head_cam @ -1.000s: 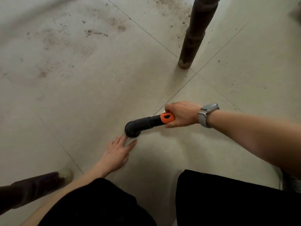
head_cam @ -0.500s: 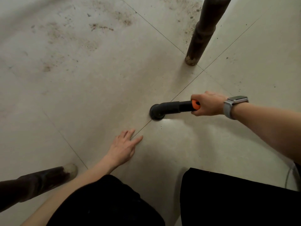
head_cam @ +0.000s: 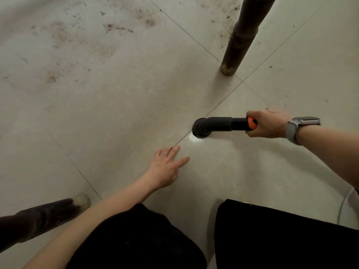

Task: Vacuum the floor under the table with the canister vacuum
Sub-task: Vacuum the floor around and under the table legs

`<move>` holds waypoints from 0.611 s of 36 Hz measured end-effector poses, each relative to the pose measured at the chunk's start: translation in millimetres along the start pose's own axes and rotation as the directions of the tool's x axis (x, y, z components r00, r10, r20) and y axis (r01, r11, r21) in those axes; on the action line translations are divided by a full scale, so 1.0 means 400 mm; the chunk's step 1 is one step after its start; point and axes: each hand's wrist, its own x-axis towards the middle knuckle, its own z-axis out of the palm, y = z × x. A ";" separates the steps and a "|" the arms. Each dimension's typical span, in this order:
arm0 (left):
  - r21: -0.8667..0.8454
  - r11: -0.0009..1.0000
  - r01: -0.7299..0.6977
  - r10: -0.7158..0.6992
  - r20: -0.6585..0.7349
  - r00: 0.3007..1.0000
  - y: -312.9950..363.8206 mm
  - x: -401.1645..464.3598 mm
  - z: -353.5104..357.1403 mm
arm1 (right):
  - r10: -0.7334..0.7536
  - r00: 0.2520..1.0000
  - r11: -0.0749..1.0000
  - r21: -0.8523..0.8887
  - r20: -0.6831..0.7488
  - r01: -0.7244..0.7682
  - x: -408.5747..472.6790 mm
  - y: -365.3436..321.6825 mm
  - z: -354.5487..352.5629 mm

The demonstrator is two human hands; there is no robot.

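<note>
My right hand (head_cam: 269, 123), with a grey watch on the wrist, grips the orange-and-black handle of the vacuum wand. The black elbow nozzle (head_cam: 202, 130) points down onto the pale tiled floor (head_cam: 116, 113), right on a grout line, with a small bright patch beneath it. My left hand (head_cam: 167, 167) rests flat on the floor with fingers spread, a short way below and left of the nozzle. Brown dirt patches (head_cam: 116, 28) mark the tiles at the top left.
A dark round table leg (head_cam: 239, 41) stands on the floor at the upper right, with grit around its foot. Another dark leg (head_cam: 44, 216) lies across the lower left corner. My knees in black trousers (head_cam: 272, 239) fill the bottom. A pale cord (head_cam: 343, 204) runs at the right edge.
My right hand has moved the nozzle to the right and farther from me along the grout line. My left hand has stayed pressed flat on the floor.
</note>
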 end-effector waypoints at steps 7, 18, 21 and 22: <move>0.004 0.995 0.101 -0.101 -0.005 0.995 0.035 0.037 0.008 | -0.023 1.000 1.000 -0.018 -0.015 0.023 -0.008 -0.005 -0.001; -0.037 0.992 0.118 -0.117 0.022 0.993 0.037 0.028 0.010 | -0.018 1.000 1.000 -0.006 0.002 0.018 0.000 0.003 0.005; -0.030 0.991 0.132 -0.131 0.020 0.991 0.039 0.030 0.012 | -0.009 1.000 1.000 -0.007 0.009 0.009 0.002 0.005 0.004; -0.023 0.991 0.134 -0.134 0.020 0.991 0.040 0.032 0.012 | -0.010 1.000 1.000 -0.007 0.007 0.010 0.002 0.004 0.003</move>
